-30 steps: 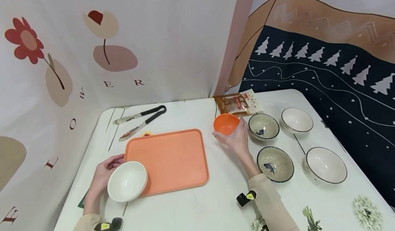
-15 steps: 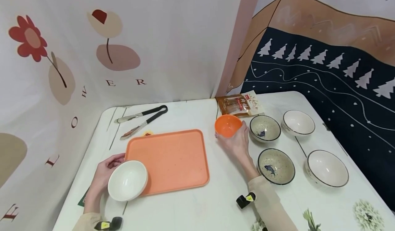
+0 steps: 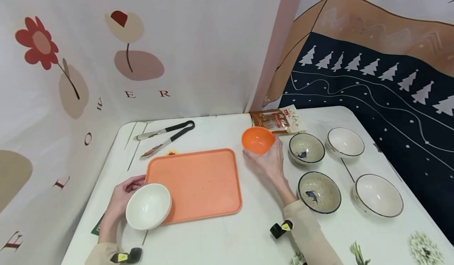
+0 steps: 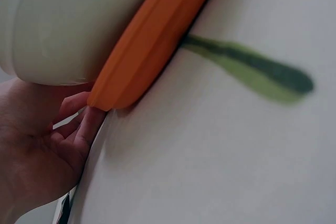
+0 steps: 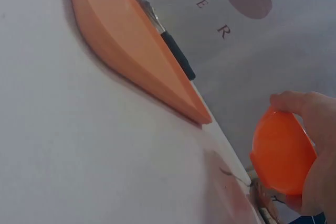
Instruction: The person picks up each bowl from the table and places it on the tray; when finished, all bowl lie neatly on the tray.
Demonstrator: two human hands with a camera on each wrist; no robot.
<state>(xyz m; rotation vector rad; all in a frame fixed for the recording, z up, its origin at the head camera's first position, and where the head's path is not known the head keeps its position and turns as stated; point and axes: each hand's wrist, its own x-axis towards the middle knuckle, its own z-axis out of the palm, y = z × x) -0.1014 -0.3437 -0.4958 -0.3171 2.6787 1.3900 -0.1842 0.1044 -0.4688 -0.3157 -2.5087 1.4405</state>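
An orange bowl (image 3: 257,139) is gripped by my right hand (image 3: 271,162), thumb and fingers on opposite sides of it. In the right wrist view the orange bowl (image 5: 283,153) hangs above the white tabletop. My left hand (image 3: 122,196) holds the left edge of a salmon-orange tray (image 3: 207,186); in the left wrist view its curled fingers (image 4: 86,127) meet the tray's rim, and the thumb is hidden. A white bowl (image 3: 148,206) sits over the tray's lower left corner, close beside the left hand and overhanging the rim.
Black-handled metal tongs (image 3: 170,137) lie behind the tray. At the back stands a brown-and-white food packet (image 3: 278,120). Two speckled fish-pattern bowls (image 3: 306,149) and two white dark-rimmed bowls (image 3: 378,196) occupy the right side. Curtains hang behind the table.
The right hand has shifted the orange bowl slightly up and to the left, away from the speckled bowls. The left hand, tray and white bowl keep their places; the head view shifts a little.
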